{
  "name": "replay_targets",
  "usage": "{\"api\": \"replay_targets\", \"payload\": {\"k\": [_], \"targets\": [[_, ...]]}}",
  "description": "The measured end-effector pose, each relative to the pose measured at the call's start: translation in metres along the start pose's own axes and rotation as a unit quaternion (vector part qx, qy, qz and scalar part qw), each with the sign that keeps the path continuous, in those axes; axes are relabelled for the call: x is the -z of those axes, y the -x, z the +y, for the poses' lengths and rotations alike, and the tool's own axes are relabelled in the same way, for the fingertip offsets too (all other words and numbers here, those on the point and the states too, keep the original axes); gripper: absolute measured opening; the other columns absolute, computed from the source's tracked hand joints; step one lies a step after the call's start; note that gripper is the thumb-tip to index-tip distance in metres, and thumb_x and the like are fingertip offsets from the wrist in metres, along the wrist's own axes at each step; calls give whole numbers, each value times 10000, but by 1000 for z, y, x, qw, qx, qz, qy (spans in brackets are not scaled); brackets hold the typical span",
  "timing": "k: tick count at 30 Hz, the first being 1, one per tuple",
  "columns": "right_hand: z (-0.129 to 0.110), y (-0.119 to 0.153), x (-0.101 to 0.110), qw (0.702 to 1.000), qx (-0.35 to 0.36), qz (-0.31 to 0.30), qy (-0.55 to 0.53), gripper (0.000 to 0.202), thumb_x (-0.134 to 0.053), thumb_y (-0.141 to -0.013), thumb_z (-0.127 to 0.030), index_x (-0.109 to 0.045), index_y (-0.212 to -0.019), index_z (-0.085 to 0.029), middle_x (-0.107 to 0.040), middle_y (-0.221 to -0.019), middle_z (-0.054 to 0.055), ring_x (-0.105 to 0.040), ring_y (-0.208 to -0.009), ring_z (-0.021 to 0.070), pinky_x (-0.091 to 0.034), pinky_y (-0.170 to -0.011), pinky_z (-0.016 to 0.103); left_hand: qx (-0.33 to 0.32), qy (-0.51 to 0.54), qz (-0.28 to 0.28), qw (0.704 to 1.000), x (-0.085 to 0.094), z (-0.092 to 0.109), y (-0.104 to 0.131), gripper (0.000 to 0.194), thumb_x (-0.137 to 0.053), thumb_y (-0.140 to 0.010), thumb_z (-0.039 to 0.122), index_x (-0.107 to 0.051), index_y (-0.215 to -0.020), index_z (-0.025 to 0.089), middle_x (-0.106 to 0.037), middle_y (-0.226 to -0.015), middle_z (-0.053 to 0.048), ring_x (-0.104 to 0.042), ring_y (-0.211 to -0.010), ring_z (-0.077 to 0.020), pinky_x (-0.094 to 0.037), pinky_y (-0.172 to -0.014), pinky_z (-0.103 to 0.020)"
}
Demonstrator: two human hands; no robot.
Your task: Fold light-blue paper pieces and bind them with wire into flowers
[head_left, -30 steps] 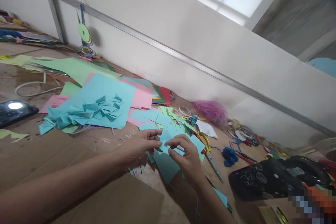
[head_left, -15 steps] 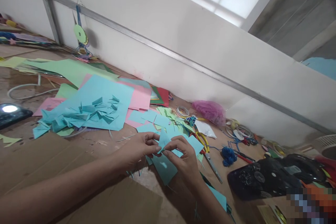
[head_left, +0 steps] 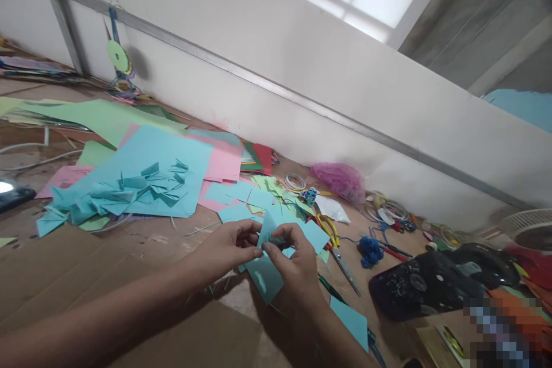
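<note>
Between my two hands is a small piece of light-blue paper (head_left: 268, 225), partly folded and standing up from the fingers. My left hand (head_left: 235, 244) pinches its left edge with thumb and fingertips. On the other side my right hand (head_left: 291, 250) grips it, thumb in front and fingers bent behind. Just beneath the hands lies a flat blue paper square (head_left: 266, 277), with more blue squares (head_left: 261, 198) behind. To the left, a heap of folded blue paper pieces (head_left: 125, 191) rests on a large blue sheet (head_left: 172, 146).
Scissors (head_left: 345, 270) and yellow-handled pliers (head_left: 330, 227) lie right of the hands, near a blue yarn ball (head_left: 371, 250). A black device (head_left: 414, 290) sits farther right. Brown cardboard (head_left: 47, 293) covers the front left. A white wall (head_left: 241, 103) closes off the back.
The held paper now shows a broader face, and my right fingers have shifted behind it. The whole view has moved slightly, so the table things appear farther left.
</note>
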State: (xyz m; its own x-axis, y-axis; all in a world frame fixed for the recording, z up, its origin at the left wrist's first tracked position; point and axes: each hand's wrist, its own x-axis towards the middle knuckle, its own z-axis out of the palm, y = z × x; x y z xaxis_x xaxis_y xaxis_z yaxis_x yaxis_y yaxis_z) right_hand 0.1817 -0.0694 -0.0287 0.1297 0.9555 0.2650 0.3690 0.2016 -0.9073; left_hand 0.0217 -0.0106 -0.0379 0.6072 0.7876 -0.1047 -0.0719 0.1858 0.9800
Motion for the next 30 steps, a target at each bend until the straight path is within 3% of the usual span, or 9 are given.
{"api": "replay_targets", "payload": {"k": [3,5,8,10,13,18,23,30], "targets": [[2,-1,-1,999,-19,9,-34,340,-650,-719,-148,-536,-1030,-224,-565,-759,-40,-516,-703,141,-397,-645,250,-29,-43,-6,999,-1,0,0,416,-673,-712,230,-641,-1122,162,-668,-797,-45,-613,-772,-183,-452,-675,-271],[3,-4,0,998,-39,-17,-45,356,-660,-712,-162,-552,-1047,-220,-557,-724,-49,-505,-676,136,-384,-618,244,-39,-96,11,995,-1,0,2,514,-637,-712,198,-593,-1223,182,-640,-751,-14,-586,-713,-161,-434,-640,-257],[5,-8,3,995,-67,-62,-25,119,-693,-691,-203,-617,-781,-184,-535,-655,-43,-449,-619,121,-338,-570,237,-58,-179,27,982,-1,2,5,613,-596,-711,165,-535,-1315,250,-602,-724,20,-547,-665,-141,-407,-602,-234],[6,-11,6,994,-83,-65,-18,126,-721,-671,-238,-616,-657,-171,-529,-629,-33,-426,-607,120,-316,-557,239,-62,-192,25,979,-1,4,7,586,-598,-737,197,-537,-1315,265,-602,-727,18,-546,-663,-142,-405,-599,-232],[5,-13,8,984,-124,-72,-104,169,-746,-663,-300,-642,-683,-169,-572,-651,-12,-468,-625,139,-350,-583,252,-32,-150,30,988,-1,8,8,486,-627,-776,326,-583,-1249,219,-632,-737,-9,-580,-693,-165,-428,-615,-245],[10,-15,8,956,-173,-59,-231,239,-770,-655,-347,-645,-758,-172,-553,-621,-29,-412,-535,104,-308,-518,232,-5,-99,9,995,1,12,7,315,-617,-798,467,-696,-862,169,-681,-814,-59,-609,-783,-186,-467,-715,-268],[22,-17,5,944,-188,-53,-267,274,-781,-653,-348,-633,-780,-155,-543,-636,-23,-379,-521,86,-285,-495,224,-9,-84,3,996,2,8,5,261,-638,-791,430,-698,-840,181,-688,-815,-41,-608,-788,-180,-466,-729,-270],[14,-14,3,935,-189,-71,-292,253,-802,-611,-299,-587,-637,-167,-527,-557,-34,-413,-513,99,-307,-504,235,-45,-93,12,995,5,9,4,247,-596,-827,408,-655,-781,172,-652,-749,-22,-582,-745,-169,-455,-729,-281]]}}
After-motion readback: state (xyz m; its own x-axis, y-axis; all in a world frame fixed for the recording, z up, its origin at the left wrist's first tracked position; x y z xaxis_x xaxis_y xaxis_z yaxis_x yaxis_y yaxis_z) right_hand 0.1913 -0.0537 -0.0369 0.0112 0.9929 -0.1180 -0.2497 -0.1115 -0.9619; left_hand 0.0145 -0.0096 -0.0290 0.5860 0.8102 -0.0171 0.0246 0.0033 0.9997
